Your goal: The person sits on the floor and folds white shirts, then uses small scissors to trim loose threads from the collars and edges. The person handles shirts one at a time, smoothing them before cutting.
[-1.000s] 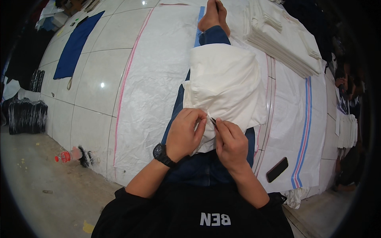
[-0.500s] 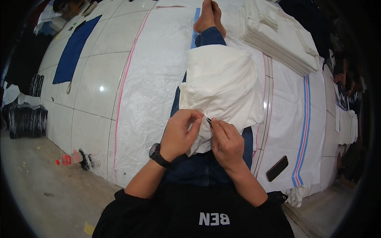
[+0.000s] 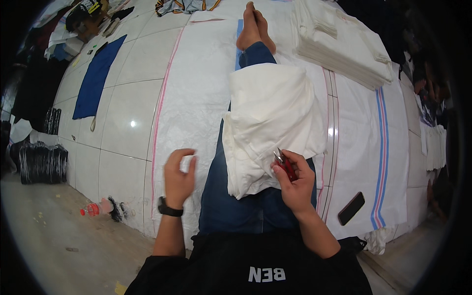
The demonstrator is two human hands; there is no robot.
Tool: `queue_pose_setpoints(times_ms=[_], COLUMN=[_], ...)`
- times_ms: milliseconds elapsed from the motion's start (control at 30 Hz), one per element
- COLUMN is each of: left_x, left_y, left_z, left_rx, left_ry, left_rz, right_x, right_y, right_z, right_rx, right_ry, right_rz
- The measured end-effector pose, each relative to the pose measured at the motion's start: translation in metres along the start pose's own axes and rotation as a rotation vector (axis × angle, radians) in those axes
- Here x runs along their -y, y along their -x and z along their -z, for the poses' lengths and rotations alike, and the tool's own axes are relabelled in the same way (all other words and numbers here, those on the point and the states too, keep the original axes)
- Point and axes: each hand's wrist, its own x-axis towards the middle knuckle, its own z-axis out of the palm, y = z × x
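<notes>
Your right hand (image 3: 297, 181) grips red-handled thread snips (image 3: 290, 170), their pointed metal blades apart above the white cloth (image 3: 270, 105) draped across your jeans (image 3: 216, 196). Your left hand (image 3: 179, 173) is to the left of that cloth and apart from it, over the white plastic sheet (image 3: 191, 93), thumb and fingers curved with a gap between them. On the floor (image 3: 39, 236) to your left, a clear plastic bottle (image 3: 101, 207) with a red cap lies on its side; you cannot tell its contents.
</notes>
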Motion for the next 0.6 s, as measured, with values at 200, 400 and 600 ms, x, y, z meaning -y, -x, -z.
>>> queue_pose_setpoints(times_ms=[200, 400, 600], left_x=[-0.067, 0.01, 0.054], left_y=[-0.039, -0.025, 0.017], left_z=[-0.067, -0.031, 0.053], left_rx=[-0.056, -0.004, 0.102], left_ry=[-0.089, 0.494, -0.476], left_rz=[-0.357, 0.052, 0.251], right_x=[-0.006, -0.008, -0.001], right_y=[-0.003, -0.003, -0.003], right_z=[0.005, 0.015, 0.014], right_rx=[0.01, 0.06, 0.071], right_ry=[-0.026, -0.097, -0.206], right_rz=[-0.079, -0.096, -0.107])
